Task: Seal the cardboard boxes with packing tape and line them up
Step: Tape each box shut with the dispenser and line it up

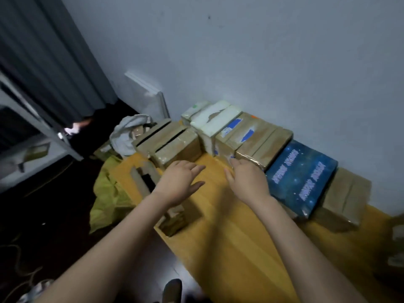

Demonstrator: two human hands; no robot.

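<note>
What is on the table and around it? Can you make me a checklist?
Surface: yellow wooden table, with things along its back edge.
Job's things: row of boxes by the wall, most of them brown and taped, plus a white box and a blue box; no tape roll seen.
Clutter: small box under the left forearm; yellow bag and cloth off the table's left end.
Hands: left hand open over the table; right hand open, fingertips at a brown box's corner.
Cables: maybe a cord on the floor, blurry.
Surroundings: wall, curtain, white panel leaning on the wall.
</note>
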